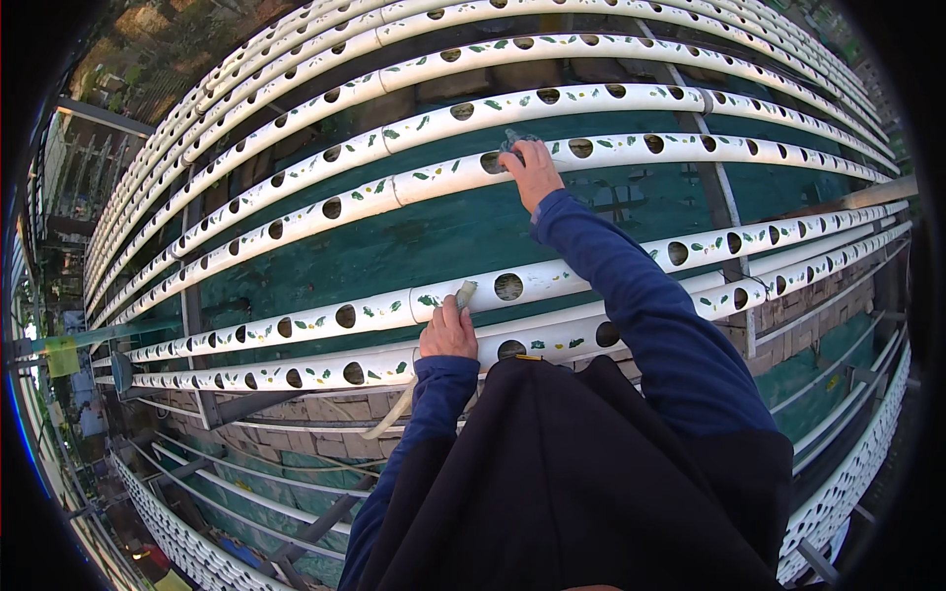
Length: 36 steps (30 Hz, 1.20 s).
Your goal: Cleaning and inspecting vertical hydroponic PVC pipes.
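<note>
My left hand (pixel 450 333) is closed around a pale hose (pixel 467 292), with its open end sticking up past my fingers. This hand rests at a white pipe (pixel 379 313) that has round holes and painted green leaf marks, just left of one hole (pixel 508 287). Farther off, my right hand (pixel 532 175) reaches over another white holed pipe (pixel 434 183). Its fingers are closed on a crumpled grey-green piece (pixel 513 141) that looks like mesh or cloth, beside a hole (pixel 492 163) in that pipe. The fingers partly hide the piece.
Several more white holed pipes (pixel 463 110) run side by side beyond my hands. Dark green sheeting (pixel 325 258) lies beneath them. Metal frame bars (pixel 717 192) cross below. Nearer me is a brick-like paved strip (pixel 325 409), with stacked holed pipes (pixel 187 522) at lower left.
</note>
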### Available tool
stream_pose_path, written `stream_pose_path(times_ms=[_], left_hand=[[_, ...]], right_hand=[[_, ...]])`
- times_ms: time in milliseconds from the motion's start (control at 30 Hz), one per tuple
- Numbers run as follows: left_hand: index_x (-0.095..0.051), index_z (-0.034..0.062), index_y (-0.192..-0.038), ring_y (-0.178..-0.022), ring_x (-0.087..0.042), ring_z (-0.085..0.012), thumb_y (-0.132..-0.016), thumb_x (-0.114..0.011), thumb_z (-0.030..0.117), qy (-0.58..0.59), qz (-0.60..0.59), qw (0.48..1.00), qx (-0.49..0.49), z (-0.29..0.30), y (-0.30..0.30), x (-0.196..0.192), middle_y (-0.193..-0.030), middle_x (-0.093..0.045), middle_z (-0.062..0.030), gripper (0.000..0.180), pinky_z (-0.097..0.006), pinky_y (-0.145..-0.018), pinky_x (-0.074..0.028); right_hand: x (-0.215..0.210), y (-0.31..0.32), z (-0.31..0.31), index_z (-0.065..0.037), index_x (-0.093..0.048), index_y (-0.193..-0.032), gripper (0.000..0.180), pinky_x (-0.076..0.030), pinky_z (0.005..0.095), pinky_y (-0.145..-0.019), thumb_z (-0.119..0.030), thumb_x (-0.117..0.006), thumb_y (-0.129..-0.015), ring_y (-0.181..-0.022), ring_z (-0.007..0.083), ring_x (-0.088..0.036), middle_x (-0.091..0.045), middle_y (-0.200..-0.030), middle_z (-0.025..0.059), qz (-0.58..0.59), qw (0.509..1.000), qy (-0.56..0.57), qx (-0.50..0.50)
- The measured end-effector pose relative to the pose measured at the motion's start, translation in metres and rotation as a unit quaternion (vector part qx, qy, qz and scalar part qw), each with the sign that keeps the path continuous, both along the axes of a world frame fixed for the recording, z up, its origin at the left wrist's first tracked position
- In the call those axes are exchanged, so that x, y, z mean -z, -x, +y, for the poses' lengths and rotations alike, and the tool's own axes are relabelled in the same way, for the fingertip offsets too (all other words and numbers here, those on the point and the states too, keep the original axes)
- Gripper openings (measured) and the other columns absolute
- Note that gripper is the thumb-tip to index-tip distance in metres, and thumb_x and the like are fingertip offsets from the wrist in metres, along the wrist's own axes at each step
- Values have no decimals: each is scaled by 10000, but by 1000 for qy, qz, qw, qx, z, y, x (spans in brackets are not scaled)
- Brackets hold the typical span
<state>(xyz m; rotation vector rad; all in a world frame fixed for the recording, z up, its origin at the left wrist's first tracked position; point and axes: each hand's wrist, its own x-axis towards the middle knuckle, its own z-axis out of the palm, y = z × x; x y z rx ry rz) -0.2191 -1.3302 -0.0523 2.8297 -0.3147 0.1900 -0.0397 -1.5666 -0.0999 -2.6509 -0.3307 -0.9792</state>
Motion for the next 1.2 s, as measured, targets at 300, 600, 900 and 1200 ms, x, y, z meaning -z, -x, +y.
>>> stream_pose_path(times_ms=[300, 600, 900, 1200], left_hand=[[-502, 50, -1088, -660, -595, -312, -877, -532, 195, 12, -26, 1000, 2, -3, 3, -4, -826, -580, -134, 258, -406, -577, -469], [-495, 42, -1096, -694, -591, -330, -881, -525, 195, 7, -3, 1000, -11, 1, 0, -8, -828, -577, -144, 265, -419, -603, -469], [-496, 49, -1096, -692, -593, -334, -883, -526, 204, 15, -6, 1000, -22, 0, 1, -4, -830, -581, -140, 265, -423, -596, -473], [-499, 39, -1094, -709, -592, -343, -882, -526, 201, 15, -8, 1000, -19, -5, 0, -7, -838, -577, -149, 269, -428, -612, -473]], right_hand=[[-6, -32, -149, -99, -603, -965, 193, -429, 400, -894, -70, -514, -797, -1024, 322, -524, -576, -1018, 128, 217, 950, -61, 214], [1, -26, -98, -114, -617, -874, 116, -443, 430, -810, -159, -571, -777, -926, 302, -547, -585, -941, 101, 91, 988, -61, 104], [-7, -4, -65, -114, -584, -885, 157, -394, 467, -848, -108, -594, -728, -984, 321, -495, -535, -980, 102, 61, 962, -108, 243], [6, -3, -124, -110, -565, -959, 284, -383, 455, -849, 24, -576, -709, -989, 358, -443, -473, -1034, 163, -70, 814, -292, 497]])
